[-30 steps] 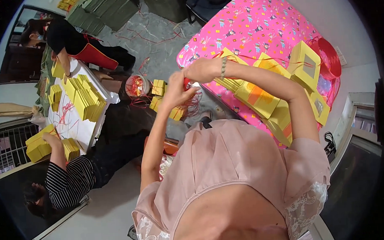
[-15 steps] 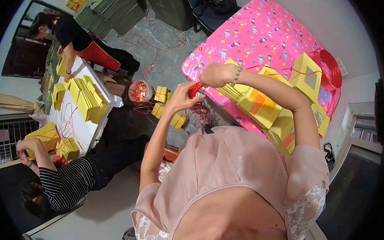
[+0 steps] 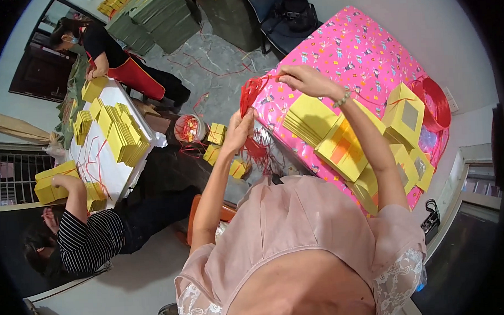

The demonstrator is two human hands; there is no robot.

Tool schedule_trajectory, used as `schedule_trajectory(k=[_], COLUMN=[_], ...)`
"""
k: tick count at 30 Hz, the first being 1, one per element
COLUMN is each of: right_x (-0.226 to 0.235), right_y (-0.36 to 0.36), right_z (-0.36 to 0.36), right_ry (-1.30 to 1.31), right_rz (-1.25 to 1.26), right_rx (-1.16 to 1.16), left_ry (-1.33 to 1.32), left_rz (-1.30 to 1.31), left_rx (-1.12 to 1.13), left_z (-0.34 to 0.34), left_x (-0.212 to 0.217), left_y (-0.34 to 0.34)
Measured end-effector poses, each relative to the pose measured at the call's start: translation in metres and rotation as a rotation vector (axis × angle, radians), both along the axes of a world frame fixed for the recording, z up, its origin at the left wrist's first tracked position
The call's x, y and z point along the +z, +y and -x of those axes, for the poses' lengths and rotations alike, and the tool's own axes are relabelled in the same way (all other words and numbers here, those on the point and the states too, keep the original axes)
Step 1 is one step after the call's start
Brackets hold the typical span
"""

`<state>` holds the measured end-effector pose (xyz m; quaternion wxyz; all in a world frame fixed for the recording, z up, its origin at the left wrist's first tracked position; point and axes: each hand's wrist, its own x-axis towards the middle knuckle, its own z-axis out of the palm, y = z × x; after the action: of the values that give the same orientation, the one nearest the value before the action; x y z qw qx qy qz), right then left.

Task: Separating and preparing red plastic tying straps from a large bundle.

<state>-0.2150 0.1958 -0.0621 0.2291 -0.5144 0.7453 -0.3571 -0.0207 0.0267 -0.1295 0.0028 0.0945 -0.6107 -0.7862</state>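
My left hand (image 3: 239,132) is closed around a bundle of thin red cords (image 3: 254,92), whose loose ends hang below it in front of my body. To the right and a little farther off, my right hand (image 3: 309,81), with a beaded bracelet at its wrist, pinches strands drawn out from the top of the bundle. The strands stretch between the two hands at the near left edge of a pink patterned table cover (image 3: 337,49). Folded yellow cartons (image 3: 311,116) and a yellow box with a grey window (image 3: 404,116) lie below my right forearm.
A red ring-shaped roll (image 3: 440,103) lies at the table's right end. On the left, a white table (image 3: 125,176) bears yellow carton stacks (image 3: 118,129), with two people working beside it. A tub of red and yellow pieces (image 3: 189,129) and small yellow blocks (image 3: 216,132) stand between.
My right hand has moved right and farther away, drawing strands out from the bundle. The bundle now stands spread above my left hand, which has shifted slightly left. Both co-workers' arms have moved.
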Motion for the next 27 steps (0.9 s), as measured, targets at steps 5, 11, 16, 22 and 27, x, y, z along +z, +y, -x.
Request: schedule_trajectory(k=[5,11,16,22,27], right_x=[-0.056,-0.053,-0.066,-0.037,-0.053], right_y=[-0.038,-0.076,-0.081,-0.073,-0.058], right_z=[-0.032,-0.082,-0.082,-0.094,-0.11], right_ry=[-0.259,-0.582,-0.355,-0.784,-0.578], right_rz=[0.484,0.689,0.721,0.788,0.325], right_rx=[-0.285,-0.536,-0.652,-0.32,-0.046], left_ry=[0.101,0.095,0.173,0.402,0.375], left_rz=[0.06,0.23,0.732,0.539,-0.399], left_rx=[0.186,0.241,0.413,0.712,0.461], left_z=[0.029,0.042,0.046,0.058,0.038], left_x=[0.003,-0.023,-0.005,0.029,0.116], left_y=[0.031,0.032,0.051,0.034,0.011])
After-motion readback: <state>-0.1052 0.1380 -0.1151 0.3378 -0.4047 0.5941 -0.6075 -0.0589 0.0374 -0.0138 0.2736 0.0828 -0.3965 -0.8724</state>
